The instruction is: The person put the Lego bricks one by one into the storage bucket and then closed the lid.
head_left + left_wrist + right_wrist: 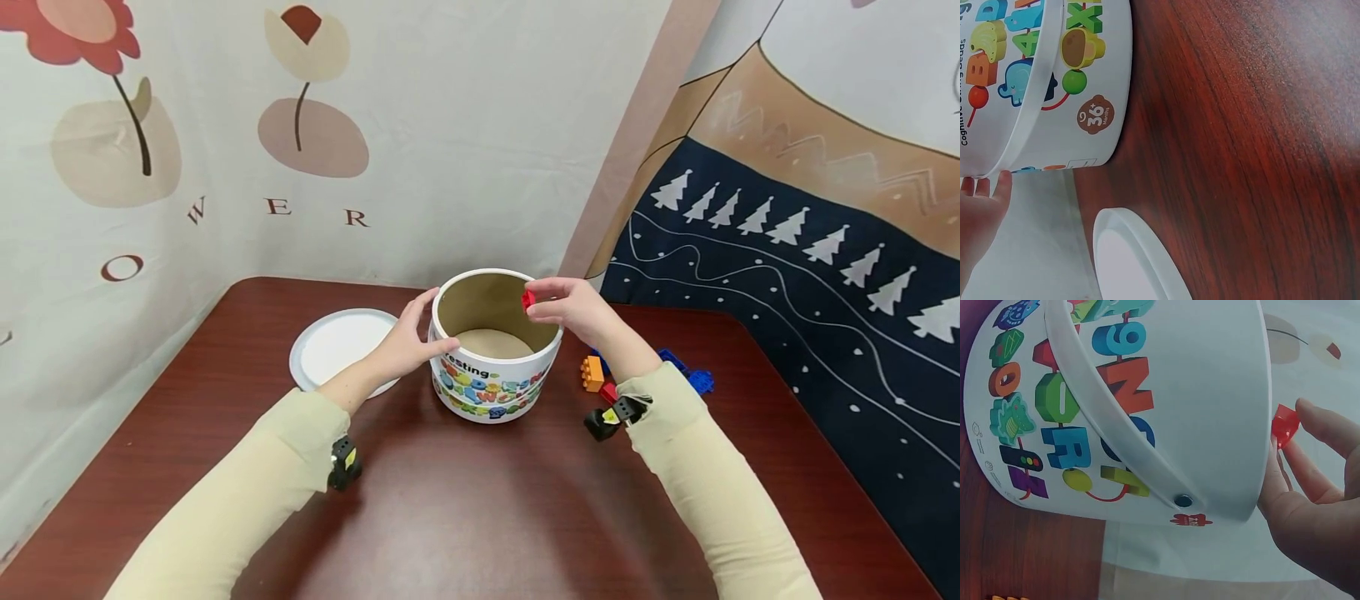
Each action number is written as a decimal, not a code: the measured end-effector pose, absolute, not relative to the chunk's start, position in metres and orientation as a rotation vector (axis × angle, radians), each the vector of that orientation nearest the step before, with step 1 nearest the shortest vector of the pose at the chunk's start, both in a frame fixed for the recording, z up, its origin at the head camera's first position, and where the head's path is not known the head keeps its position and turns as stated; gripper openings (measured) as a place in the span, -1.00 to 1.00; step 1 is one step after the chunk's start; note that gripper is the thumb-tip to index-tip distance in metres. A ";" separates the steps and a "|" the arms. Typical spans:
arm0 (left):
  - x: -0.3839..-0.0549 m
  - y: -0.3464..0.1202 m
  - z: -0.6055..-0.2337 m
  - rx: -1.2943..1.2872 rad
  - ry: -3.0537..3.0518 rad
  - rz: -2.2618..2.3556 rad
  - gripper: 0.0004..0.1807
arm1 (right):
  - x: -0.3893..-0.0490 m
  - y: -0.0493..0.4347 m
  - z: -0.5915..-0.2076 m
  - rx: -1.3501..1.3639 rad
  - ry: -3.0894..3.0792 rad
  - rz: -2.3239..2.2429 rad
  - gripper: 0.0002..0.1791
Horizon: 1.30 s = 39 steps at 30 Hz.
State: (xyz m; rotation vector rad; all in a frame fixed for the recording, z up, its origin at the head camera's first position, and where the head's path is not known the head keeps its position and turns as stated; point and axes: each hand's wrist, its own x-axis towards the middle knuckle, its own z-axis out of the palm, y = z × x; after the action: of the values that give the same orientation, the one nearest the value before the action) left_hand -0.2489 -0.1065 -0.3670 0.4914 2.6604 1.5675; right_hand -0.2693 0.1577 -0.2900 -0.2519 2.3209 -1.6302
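A white round bucket [489, 385] with colourful printed letters and shapes stands upright, its open top showing a bare inside bottom. My left hand [405, 337] touches the bucket's left side near the rim, fingers and thumb spread apart; in the left wrist view its fingertips [1002, 181] meet the bucket's wall. My right hand [573, 307] is at the right of the rim and pinches a small red toy brick [528, 300] between thumb and fingers, over the opening. The right wrist view shows the red brick [1285, 425] beside the bucket's rim, partly hidden.
A white lid [341, 346] lies on the brown table [480, 500] left of the bucket. Under and beside the right forearm are an orange brick [592, 374], a red piece [609, 392] and blue pieces [701, 382]. Printed cloths hang behind the table and at its right.
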 end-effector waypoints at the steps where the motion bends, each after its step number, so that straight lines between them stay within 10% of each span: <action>1: -0.249 -0.106 -0.367 0.494 2.660 1.567 -0.01 | -0.269 0.157 -0.290 -0.247 2.309 -1.639 -0.44; 39: -0.251 -0.106 -0.367 0.518 2.637 1.594 0.02 | -0.241 0.278 -0.331 0.035 2.536 -1.512 -0.33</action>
State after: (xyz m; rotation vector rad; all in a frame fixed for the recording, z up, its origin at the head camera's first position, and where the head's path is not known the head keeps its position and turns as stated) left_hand -0.2508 -0.1056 -0.3672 0.5179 2.6371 1.5938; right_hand -0.2414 0.2782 -0.3314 0.0349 2.5363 -1.5116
